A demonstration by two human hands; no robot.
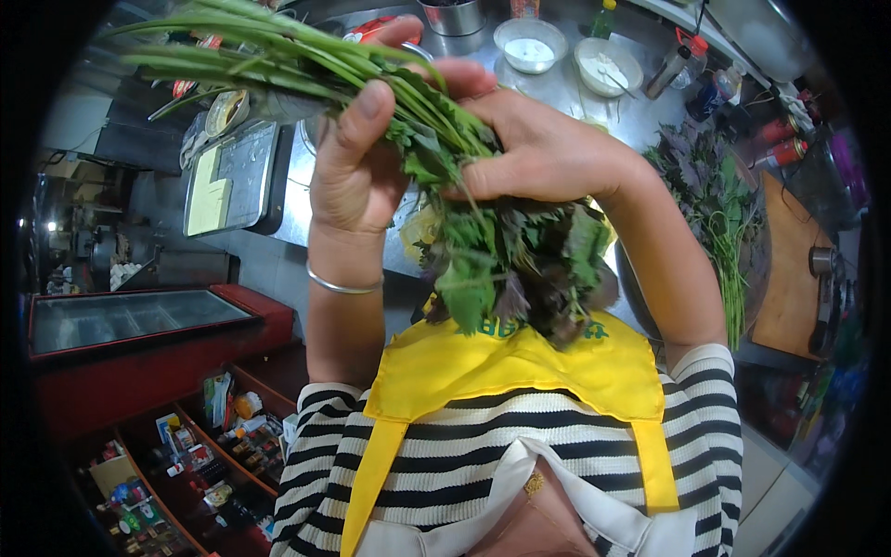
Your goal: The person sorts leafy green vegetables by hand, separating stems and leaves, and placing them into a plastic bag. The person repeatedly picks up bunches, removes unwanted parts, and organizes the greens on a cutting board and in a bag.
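A bunch of leafy greens (473, 285), which looks like perilla with green and purple leaves, is held up in front of the yellow apron (515, 376). Its long green stems (278, 49) point to the upper left, and the leaves hang down over the apron's top. My left hand (358, 150) has the stems between thumb and fingers; a silver bangle sits on that wrist. From the right, my right hand (546, 143) wraps around the bunch where stems meet leaves, its thumb lying across them. Some fingers of both hands are hidden by the greens.
More perilla (724, 202) lies on the right, beside a wooden board (793, 271). Two bowls of white powder, one left (530, 49) and one right (607, 69), stand on the steel counter (459, 49). A metal tray (233, 177) with pale slabs is at left, above a red glass-topped cabinet (160, 320).
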